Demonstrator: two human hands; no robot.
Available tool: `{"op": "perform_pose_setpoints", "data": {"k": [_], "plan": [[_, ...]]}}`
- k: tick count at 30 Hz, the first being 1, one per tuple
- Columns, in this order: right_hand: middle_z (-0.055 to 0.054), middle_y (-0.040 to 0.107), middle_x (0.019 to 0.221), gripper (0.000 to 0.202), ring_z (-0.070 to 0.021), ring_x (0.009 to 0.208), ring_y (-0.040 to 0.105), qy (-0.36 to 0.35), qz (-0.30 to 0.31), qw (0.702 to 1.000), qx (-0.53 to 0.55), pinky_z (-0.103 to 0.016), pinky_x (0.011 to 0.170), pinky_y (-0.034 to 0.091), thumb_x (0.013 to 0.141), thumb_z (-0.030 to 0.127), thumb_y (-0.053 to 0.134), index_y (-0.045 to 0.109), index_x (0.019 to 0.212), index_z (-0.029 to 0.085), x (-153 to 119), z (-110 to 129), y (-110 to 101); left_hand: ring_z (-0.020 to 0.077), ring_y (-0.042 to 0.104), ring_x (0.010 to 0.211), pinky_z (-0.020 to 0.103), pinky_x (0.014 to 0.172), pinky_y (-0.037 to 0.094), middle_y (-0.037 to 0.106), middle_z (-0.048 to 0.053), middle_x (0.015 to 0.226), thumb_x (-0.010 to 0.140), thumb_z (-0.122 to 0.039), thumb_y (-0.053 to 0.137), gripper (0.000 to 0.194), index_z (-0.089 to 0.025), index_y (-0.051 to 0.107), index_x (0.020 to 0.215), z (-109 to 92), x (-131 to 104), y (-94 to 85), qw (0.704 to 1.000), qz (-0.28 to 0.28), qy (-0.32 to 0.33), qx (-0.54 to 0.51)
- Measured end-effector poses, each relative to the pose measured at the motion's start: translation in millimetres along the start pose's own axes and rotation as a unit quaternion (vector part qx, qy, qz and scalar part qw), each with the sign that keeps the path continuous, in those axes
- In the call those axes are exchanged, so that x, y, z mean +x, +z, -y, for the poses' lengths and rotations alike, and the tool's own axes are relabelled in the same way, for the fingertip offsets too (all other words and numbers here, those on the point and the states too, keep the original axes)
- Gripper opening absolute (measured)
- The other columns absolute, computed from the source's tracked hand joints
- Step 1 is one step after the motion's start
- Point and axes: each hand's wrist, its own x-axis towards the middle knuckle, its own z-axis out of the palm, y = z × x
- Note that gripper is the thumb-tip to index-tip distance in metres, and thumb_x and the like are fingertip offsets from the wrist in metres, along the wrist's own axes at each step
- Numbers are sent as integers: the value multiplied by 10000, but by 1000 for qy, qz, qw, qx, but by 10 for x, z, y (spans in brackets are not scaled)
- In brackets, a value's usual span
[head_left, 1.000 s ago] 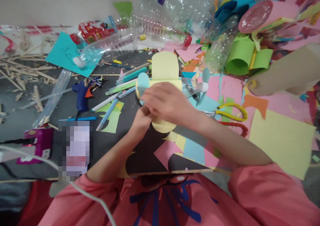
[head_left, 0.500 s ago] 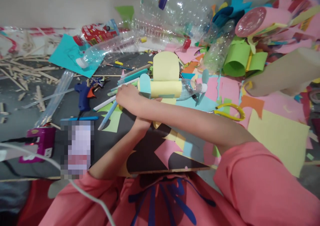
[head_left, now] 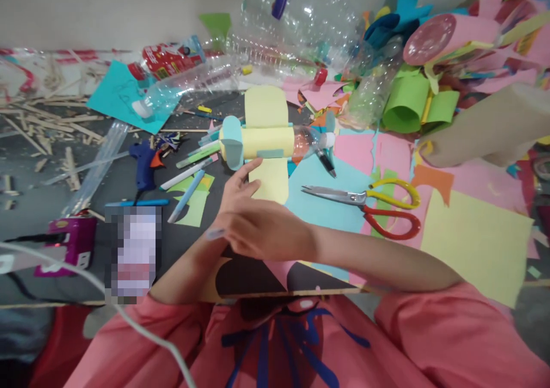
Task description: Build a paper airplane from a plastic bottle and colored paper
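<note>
Paper-wrapped bottle [head_left: 267,140] (yellow wings [head_left: 266,107]) lies on dark desk [head_left: 240,276]; left hand [head_left: 232,198], fingers apart, apparently touches near wing [head_left: 270,183]; right hand [head_left: 264,230], crossed over left, grips slim pale stick [head_left: 215,234].

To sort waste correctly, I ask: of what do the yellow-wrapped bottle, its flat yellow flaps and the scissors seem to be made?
Bottle: probably clear, glossy plastic; bare end is see-through with highlights.
Yellow flaps: seemingly matte paper or thin card, flat with cleanly cut edges.
Scissors: grey, shiny blades suggest metal; smooth yellow and red handles suggest plastic, perhaps coated metal.
</note>
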Motion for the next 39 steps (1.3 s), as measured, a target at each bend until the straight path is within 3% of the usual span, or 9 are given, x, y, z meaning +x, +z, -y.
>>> {"op": "perform_pose_setpoints", "data": {"k": [4,9,12,15,24,27,33,36,39], "plan": [[-48,623,875,199,-183,762,623,5,-17,1000,0,-272,512,465,916,191,420,616,925,225,-427,-392,-108,234,642,1121,314,875,561,649,57,1318,712,-260,649,498,-188,641,1204,-66,5,47,999,4,9,-48],[-86,636,960,192,-181,617,610,177,-88,973,-119,-299,457,433,928,346,505,609,1015,210,-886,-853,-273,217,658,1055,312,857,557,605,93,1369,726,-244,619,501,-184,599,1223,-76,11,39,999,21,21,-36],[-104,675,1092,307,-191,570,608,162,-75,976,-126,-328,425,397,945,481,497,628,1087,242,-1083,-978,-311,228,642,1094,302,842,554,596,99,1368,748,-239,600,480,-181,589,1224,-87,3,30,999,32,31,3],[-68,702,1013,292,-183,565,612,180,-90,977,-73,-327,453,424,964,482,479,670,991,262,-1167,-1005,-290,251,589,1212,302,868,544,593,102,1362,771,-245,579,454,-183,580,1221,-96,-27,42,998,49,40,26],[-77,661,983,309,-206,669,625,240,-126,956,-115,-324,508,390,928,501,531,703,902,245,-1060,-1347,-411,265,574,1244,342,929,537,611,103,1327,766,-238,579,435,-190,567,1198,-143,-105,116,998,61,10,8],[-93,637,929,340,-224,697,614,273,-136,945,-117,-327,530,396,893,534,558,676,929,217,-897,-1223,-499,263,618,1187,354,926,545,619,121,1302,759,-301,620,507,-191,518,1243,-132,-95,124,997,77,-8,-25],[-8,567,732,195,-173,611,541,211,-64,967,124,-299,560,409,962,364,353,464,870,232,-506,-737,-386,212,675,1028,300,829,555,611,126,1311,728,-320,639,554,-185,517,1252,-67,-83,101,995,97,19,24],[-28,594,789,171,-185,691,573,182,-80,964,175,-315,628,455,950,344,362,468,874,233,-406,-723,-244,183,675,935,280,775,551,625,118,1287,730,-318,621,559,-182,530,1265,-37,-77,89,993,93,35,65],[-75,674,985,265,-204,809,629,174,-117,956,203,-330,700,494,965,405,387,546,1061,216,-409,-786,-163,173,673,915,274,765,551,601,116,1334,730,-304,616,569,-188,526,1280,-19,-70,87,991,95,49,79]]}}
